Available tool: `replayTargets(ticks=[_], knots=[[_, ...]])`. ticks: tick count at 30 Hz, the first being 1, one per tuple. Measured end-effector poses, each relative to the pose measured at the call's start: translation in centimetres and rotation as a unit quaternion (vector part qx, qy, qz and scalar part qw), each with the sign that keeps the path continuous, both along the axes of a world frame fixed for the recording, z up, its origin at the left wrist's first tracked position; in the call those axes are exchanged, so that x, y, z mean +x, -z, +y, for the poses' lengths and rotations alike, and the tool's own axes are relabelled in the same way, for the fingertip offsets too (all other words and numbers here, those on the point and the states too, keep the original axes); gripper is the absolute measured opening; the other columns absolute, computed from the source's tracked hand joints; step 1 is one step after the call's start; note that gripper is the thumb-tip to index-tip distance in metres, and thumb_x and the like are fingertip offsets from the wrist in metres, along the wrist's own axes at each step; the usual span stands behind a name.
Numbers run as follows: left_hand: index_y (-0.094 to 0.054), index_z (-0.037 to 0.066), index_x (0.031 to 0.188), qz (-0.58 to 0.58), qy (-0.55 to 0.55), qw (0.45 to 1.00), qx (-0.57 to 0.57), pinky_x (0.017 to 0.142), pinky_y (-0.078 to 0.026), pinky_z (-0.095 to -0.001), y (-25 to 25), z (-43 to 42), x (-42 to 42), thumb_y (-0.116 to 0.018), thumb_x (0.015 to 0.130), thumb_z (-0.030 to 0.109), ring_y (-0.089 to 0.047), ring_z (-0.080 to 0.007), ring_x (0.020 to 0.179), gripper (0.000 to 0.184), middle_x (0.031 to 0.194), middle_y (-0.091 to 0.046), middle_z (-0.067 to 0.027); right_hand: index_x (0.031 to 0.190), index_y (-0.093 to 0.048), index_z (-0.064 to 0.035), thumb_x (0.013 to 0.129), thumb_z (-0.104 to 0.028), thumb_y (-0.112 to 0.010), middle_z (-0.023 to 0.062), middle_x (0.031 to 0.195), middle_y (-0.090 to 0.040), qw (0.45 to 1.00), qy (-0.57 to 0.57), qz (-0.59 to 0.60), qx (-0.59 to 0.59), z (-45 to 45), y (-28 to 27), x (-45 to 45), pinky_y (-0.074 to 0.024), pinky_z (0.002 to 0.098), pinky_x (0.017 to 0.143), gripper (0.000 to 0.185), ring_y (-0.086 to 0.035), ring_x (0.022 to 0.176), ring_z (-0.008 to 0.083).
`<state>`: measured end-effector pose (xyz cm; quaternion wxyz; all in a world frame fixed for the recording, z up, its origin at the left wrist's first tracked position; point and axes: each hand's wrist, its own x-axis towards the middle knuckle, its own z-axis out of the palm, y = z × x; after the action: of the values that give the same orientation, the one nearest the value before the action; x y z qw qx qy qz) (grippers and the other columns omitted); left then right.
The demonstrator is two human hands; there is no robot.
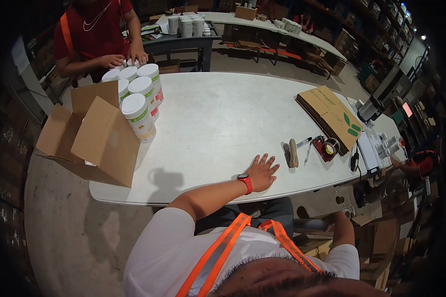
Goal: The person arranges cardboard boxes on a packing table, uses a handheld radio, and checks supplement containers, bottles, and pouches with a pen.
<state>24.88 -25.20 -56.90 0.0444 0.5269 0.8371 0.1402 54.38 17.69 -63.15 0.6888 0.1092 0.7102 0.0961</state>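
My left hand lies flat on the white table, fingers spread and holding nothing, with a red watch on its wrist. Just to its right are a utility knife, a marker, a pen and a red tape dispenser. My right arm hangs down beside me, past the table edge; its hand is hidden. At the table's far left stand several white tubs with green-banded labels, next to an open cardboard box.
A co-worker in red stands across the table, both hands on the far tubs. Flat folded cartons lie at the right, near a device on a stand. Another person is at far right. More tubs stand on a dark cart behind.
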Motion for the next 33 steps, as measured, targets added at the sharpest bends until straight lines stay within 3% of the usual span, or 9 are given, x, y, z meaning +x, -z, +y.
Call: replayTargets(ticks=[4,6,8,14,18,20,24,28,33], knots=[[-0.038,0.013,0.160,0.011,-0.001,1.000,0.013,0.126,-0.015,-0.0603,0.5,0.1,0.0,-0.037,0.109,0.042,-0.019,-0.0424,0.157,0.059,0.169,-0.027,-0.0185,0.142,-0.065,-0.0254,0.087,-0.059,-0.076,0.0104,0.143,-0.065,0.985,-0.106,-0.034,0.130,-0.2,3.1,-4.1,-0.0471,0.0479,0.108,0.065,-0.062,0.131,0.0337],[-0.039,0.014,0.160,0.004,0.000,1.000,0.013,0.126,-0.015,-0.0604,0.5,0.0,0.0,-0.037,0.109,0.042,-0.019,-0.0422,0.157,0.059,0.169,-0.027,-0.0184,0.142,-0.065,-0.0233,0.090,-0.053,-0.075,0.0094,0.143,-0.065,0.967,-0.164,0.091,0.175,0.6,9.0,-6.3,-0.0465,0.0507,0.108,0.061,-0.061,0.132,0.0333],[-0.039,0.014,0.160,0.002,-0.002,1.000,0.008,0.126,-0.015,-0.0607,0.5,-0.3,0.1,-0.038,0.108,0.042,-0.019,-0.0421,0.157,0.059,0.169,-0.027,-0.0184,0.142,-0.066,-0.0280,0.098,-0.047,-0.065,0.0027,0.151,-0.059,0.951,-0.188,0.143,0.199,-3.1,8.0,-8.8,-0.0431,0.0455,0.112,0.048,-0.055,0.139,0.0268],[-0.038,0.014,0.161,-0.002,0.000,1.000,0.016,0.126,-0.015,-0.0616,0.3,0.1,0.0,-0.038,0.108,0.041,-0.019,-0.0424,0.158,0.059,0.169,-0.027,-0.0190,0.144,-0.063,-0.0238,0.094,-0.050,-0.070,0.0061,0.149,-0.061,0.996,0.019,0.077,-0.032,-1.4,3.9,-4.8,-0.0448,0.0489,0.111,0.057,-0.057,0.138,0.0297],[-0.038,0.013,0.161,-0.005,0.002,1.000,0.007,0.125,-0.015,-0.0618,0.3,0.1,-0.1,-0.038,0.108,0.040,-0.019,-0.0430,0.157,0.059,0.170,-0.026,-0.0195,0.145,-0.062,-0.0210,0.091,-0.052,-0.074,0.0084,0.147,-0.062,0.992,0.110,0.024,-0.048,3.4,4.7,1.0,-0.0460,0.0512,0.110,0.063,-0.057,0.137,0.0316],[-0.037,0.013,0.161,-0.001,0.002,1.000,0.000,0.125,-0.015,-0.0617,0.0,-0.1,-0.1,-0.038,0.108,0.040,-0.019,-0.0430,0.157,0.059,0.170,-0.025,-0.0196,0.146,-0.061,-0.0196,0.090,-0.053,-0.076,0.0095,0.146,-0.063,0.988,0.149,0.010,-0.039,7.1,8.2,3.7,-0.0465,0.0523,0.109,0.067,-0.058,0.136,0.0326],[-0.036,0.013,0.161,0.005,0.002,1.000,-0.005,0.126,-0.015,-0.0616,0.1,0.1,0.0,-0.037,0.109,0.041,-0.019,-0.0429,0.157,0.060,0.170,-0.025,-0.0194,0.139,-0.067,-0.0173,0.086,-0.044,-0.082,0.0088,0.142,-0.065,0.995,-0.063,-0.014,0.077,-1.4,5.5,-4.9,-0.0506,0.0523,0.105,0.061,-0.063,0.129,0.0306],[-0.036,0.013,0.161,-0.002,0.003,1.000,-0.002,0.126,-0.015,-0.0614,0.3,0.1,0.0,-0.037,0.109,0.041,-0.019,-0.0431,0.157,0.060,0.170,-0.024,-0.0194,0.139,-0.066,-0.0175,0.087,-0.044,-0.081,0.0086,0.143,-0.064,0.995,-0.047,0.074,0.056,-3.9,6.2,-9.8,-0.0496,0.0514,0.106,0.060,-0.063,0.130,0.0304],[-0.035,0.012,0.162,-0.004,0.005,1.000,-0.010,0.126,-0.015,-0.0611,0.0,0.0,0.0,-0.036,0.109,0.041,-0.017,-0.0436,0.158,0.060,0.171,-0.023,-0.0201,0.140,-0.066,-0.0176,0.088,-0.044,-0.079,0.0084,0.144,-0.063,0.998,0.025,0.045,-0.032,-2.6,5.2,-6.7,-0.0484,0.0504,0.108,0.060,-0.061,0.131,0.0302]])
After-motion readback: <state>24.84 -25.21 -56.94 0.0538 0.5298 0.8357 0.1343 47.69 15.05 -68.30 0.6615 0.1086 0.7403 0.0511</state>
